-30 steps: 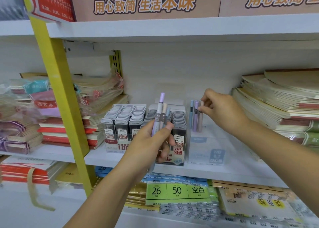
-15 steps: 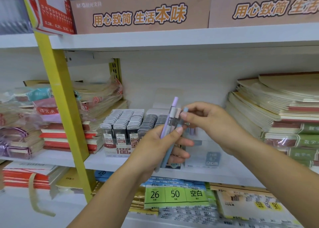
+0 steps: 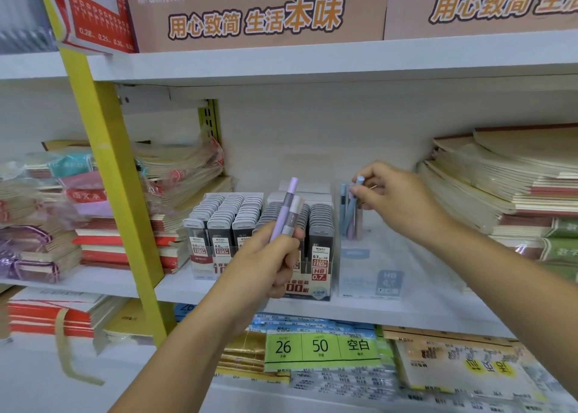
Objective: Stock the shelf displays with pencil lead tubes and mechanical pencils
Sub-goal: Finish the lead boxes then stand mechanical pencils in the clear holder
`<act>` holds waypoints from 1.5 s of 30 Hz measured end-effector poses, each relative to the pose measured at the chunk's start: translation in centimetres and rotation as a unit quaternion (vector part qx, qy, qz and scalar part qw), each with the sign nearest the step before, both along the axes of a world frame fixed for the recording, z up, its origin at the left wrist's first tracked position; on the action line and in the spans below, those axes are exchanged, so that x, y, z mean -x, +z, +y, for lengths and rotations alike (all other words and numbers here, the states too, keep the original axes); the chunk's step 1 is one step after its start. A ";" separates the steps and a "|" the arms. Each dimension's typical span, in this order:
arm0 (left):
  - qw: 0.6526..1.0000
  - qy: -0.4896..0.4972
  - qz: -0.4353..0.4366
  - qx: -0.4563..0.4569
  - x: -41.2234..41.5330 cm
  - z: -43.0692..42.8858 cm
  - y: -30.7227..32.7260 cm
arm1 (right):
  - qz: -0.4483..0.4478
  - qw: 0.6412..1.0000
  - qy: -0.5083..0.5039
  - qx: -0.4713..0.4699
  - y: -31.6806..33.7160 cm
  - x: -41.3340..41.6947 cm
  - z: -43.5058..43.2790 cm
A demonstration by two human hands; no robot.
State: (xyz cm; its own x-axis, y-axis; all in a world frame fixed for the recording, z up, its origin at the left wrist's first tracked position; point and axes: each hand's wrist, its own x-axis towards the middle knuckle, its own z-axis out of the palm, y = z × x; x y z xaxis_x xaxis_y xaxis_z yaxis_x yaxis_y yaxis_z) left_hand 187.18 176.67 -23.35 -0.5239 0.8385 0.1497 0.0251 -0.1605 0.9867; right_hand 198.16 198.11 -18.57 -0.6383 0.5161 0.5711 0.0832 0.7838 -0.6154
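Above clear box [image 3: 359, 268], right hand [image 3: 398, 201] pinches blue pencil [image 3: 352, 212], left hand [image 3: 266, 262] grips pencils [image 3: 285, 209]

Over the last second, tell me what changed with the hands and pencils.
The right hand went left to the left hand, pinched a blue pencil out of its bundle, and carried it right to the clear display box, where other pencils stand. The left hand now grips two pencils. The lead tube packs did not move.

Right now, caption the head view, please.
Right hand pinches blue pencil at clear display box; left hand grips two more pencils.
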 end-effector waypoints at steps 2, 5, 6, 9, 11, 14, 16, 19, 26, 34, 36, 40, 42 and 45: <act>1.000 0.001 -0.001 -0.008 0.1 -0.1 0.0 | -0.016 1.000 -0.002 -0.024 -0.6 0.6 0.0; 1.000 -0.006 0.017 -0.017 0.2 -0.4 -0.1 | -0.020 0.999 -0.004 -0.049 -0.7 0.9 0.0; 1.000 -0.009 0.023 -0.020 0.2 -0.4 -0.1 | -0.024 0.998 -0.009 -0.064 -0.7 1.0 0.0; 0.999 -0.006 0.040 -0.024 0.3 -0.5 -0.1 | -0.050 0.994 -0.009 -0.097 -0.4 1.0 0.0; 0.998 0.000 0.057 -0.023 0.4 -0.5 -0.1 | -0.054 0.993 -0.016 -0.108 -0.5 1.3 -0.2; 0.997 0.012 0.073 -0.020 0.6 -0.6 -0.2 | -0.044 0.977 -0.066 -0.196 -0.6 1.9 -0.4; 0.997 0.019 0.078 -0.021 0.7 -0.7 -0.3 | -0.047 0.963 -0.101 -0.247 -0.4 2.3 -0.2; 0.997 0.018 0.068 -0.022 0.9 -0.9 -0.4 | -0.067 0.971 -0.102 -0.206 -0.4 2.9 0.2; 0.998 0.013 0.064 -0.016 0.7 -0.9 -0.2 | -0.087 0.983 -0.101 -0.129 -0.5 2.7 1.1; 0.998 -0.023 0.058 -0.024 -0.2 0.1 1.4 | 0.012 0.994 0.078 0.075 1.6 -0.4 -3.8; 0.997 -0.041 0.054 -0.025 -0.6 0.8 1.6 | 0.009 0.970 0.178 0.164 1.4 -0.8 -5.4; 0.997 -0.069 0.035 -0.019 -1.4 1.5 1.6 | 0.072 0.957 0.198 0.198 1.2 -1.3 -5.8; 0.998 -0.062 0.015 -0.024 -1.4 1.3 1.6 | 0.122 0.954 0.172 0.211 2.0 -2.0 -4.8; 0.996 0.014 0.090 -0.009 -0.5 0.9 1.6 | 0.222 0.952 0.123 0.173 3.4 -3.4 -2.4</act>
State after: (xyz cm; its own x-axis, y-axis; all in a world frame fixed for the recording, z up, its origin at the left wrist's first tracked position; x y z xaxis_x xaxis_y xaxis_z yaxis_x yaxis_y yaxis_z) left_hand 187.64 177.58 -21.80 -0.5100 0.8207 0.2576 0.2055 -0.1745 0.9630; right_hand 201.61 195.75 -15.14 -0.4989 0.5882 0.6365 -0.4058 0.4904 -0.7713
